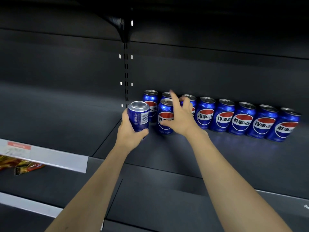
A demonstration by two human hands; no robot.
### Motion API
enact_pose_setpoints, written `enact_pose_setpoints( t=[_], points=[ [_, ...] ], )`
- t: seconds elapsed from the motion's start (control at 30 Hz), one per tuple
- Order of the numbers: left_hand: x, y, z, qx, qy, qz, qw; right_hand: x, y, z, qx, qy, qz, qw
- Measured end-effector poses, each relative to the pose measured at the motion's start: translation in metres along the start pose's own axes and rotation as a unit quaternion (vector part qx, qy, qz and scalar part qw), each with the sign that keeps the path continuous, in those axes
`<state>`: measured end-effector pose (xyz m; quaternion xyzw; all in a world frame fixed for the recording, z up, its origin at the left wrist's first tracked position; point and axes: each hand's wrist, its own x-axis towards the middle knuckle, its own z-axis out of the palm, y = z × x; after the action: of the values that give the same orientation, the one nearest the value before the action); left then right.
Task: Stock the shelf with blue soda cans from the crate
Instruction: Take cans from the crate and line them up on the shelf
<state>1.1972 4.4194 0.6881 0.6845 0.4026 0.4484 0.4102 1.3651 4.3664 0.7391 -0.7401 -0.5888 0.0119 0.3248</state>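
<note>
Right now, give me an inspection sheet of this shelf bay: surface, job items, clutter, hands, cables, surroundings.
Surface: dark shelf, bare in front.
Job's things: back row of blue cans upright, logos forward; one front can stands ahead of the row's left end; crate not in view.
Clutter: nothing seen.
Hands: left hand grips a held can, barcode facing the camera; right hand open, fingers spread, at the front can.
Cables: nothing seen.
Surroundings: snack packets lower left, under a price strip.
</note>
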Motion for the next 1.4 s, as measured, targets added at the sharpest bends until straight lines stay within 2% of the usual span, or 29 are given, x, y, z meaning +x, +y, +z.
enact_pose_setpoints(
  t=[0.23, 0.33, 0.47, 0.53, 0.57, 0.63, 0.7, 0.8, 0.9, 1.0, 1.17, 1.27, 1.4],
  points=[
    [-0.004, 0.007, -0.007, 0.03, 0.013, -0.023, 0.999, -0.027, -0.014, 0.004, 0.091, 0.167, -0.059, 0.98],
    [-0.011, 0.008, -0.011, 0.04, 0.018, -0.004, 0.999, -0.041, -0.011, 0.01, 0.111, 0.165, -0.052, 0.979],
    [-0.025, 0.012, -0.019, 0.079, 0.012, 0.137, 0.987, -0.054, -0.003, 0.02, 0.127, 0.111, -0.016, 0.985],
    [-0.03, 0.015, -0.022, 0.137, -0.002, 0.25, 0.959, -0.055, -0.002, 0.021, 0.168, 0.089, 0.026, 0.981],
    [-0.03, 0.014, -0.023, 0.18, -0.002, 0.321, 0.93, -0.054, -0.003, 0.021, 0.183, 0.08, 0.039, 0.979],
    [-0.027, 0.014, -0.023, 0.282, 0.02, 0.442, 0.852, -0.056, -0.006, 0.019, 0.209, 0.066, 0.053, 0.974],
    [-0.028, 0.015, -0.019, 0.337, 0.029, 0.511, 0.79, -0.059, -0.01, 0.014, 0.255, 0.051, 0.078, 0.962],
    [-0.033, 0.021, -0.011, 0.336, 0.013, 0.553, 0.762, -0.063, -0.007, 0.01, 0.364, -0.008, 0.107, 0.925],
    [-0.036, 0.024, -0.005, 0.331, 0.007, 0.554, 0.764, -0.068, -0.002, 0.002, 0.463, -0.062, 0.125, 0.875],
    [-0.04, 0.024, 0.0, 0.306, -0.002, 0.55, 0.777, -0.07, -0.001, -0.006, 0.498, -0.113, 0.141, 0.849],
    [-0.048, 0.027, 0.007, 0.292, -0.01, 0.528, 0.797, -0.072, 0.0, -0.006, 0.491, -0.145, 0.148, 0.846],
    [-0.05, 0.029, 0.006, 0.285, -0.018, 0.513, 0.809, -0.074, 0.001, -0.002, 0.518, -0.162, 0.138, 0.829],
    [-0.048, 0.027, 0.003, 0.3, -0.04, 0.493, 0.816, -0.075, -0.002, -0.001, 0.517, -0.155, 0.13, 0.832]
  ],
)
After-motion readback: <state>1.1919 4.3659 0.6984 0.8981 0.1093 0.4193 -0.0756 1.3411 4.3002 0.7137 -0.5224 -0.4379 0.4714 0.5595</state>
